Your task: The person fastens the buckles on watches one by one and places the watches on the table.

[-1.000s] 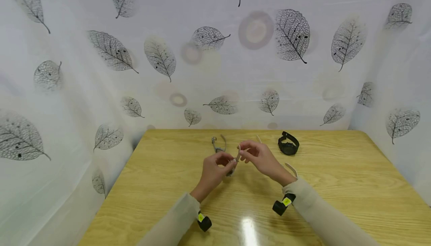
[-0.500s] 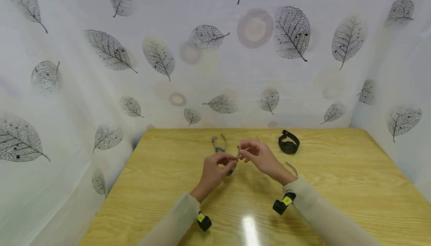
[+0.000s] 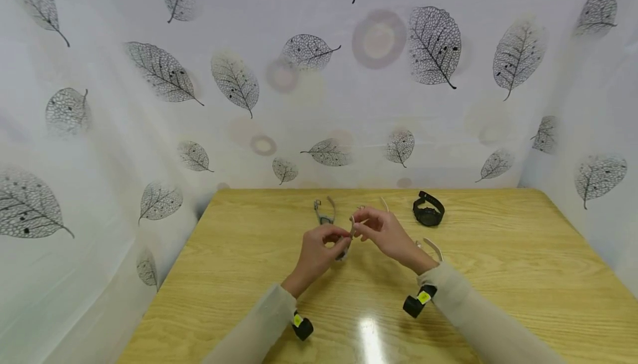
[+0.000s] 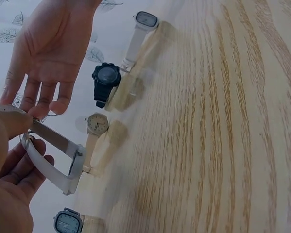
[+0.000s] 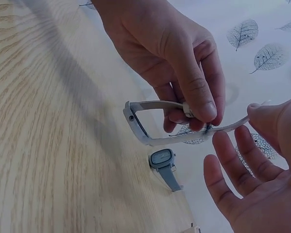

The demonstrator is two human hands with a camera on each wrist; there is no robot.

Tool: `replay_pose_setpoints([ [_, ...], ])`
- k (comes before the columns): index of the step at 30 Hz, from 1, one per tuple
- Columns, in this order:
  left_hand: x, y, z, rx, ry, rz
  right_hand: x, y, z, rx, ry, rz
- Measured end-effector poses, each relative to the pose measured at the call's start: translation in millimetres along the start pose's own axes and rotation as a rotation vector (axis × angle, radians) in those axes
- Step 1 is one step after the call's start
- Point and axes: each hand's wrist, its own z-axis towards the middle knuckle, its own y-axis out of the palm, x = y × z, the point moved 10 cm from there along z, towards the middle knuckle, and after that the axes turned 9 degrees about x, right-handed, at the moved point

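White watch (image 4: 76, 170), held between the two hands above the wooden table (image 3: 224, 264). The left hand (image 3: 319, 247) pinches the strap (image 5: 179, 140) by the buckle; the right hand (image 3: 391, 236) grips its free end between thumb and forefinger, other fingers loosely spread. Around them on the table: grey watch (image 5: 162, 157), round-faced watch (image 4: 97, 124), black watch (image 3: 428, 215) and second white watch (image 4: 146, 19). Behind: leaf-printed curtain (image 3: 279, 9).
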Motion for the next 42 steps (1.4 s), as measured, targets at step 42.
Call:
replay_pose_setpoints([
  [42, -22.5, -12.7, -1.7, 0.166, -0.245, -0.166, -26, -7, -6.3, 0.111, -0.291, -0.434],
])
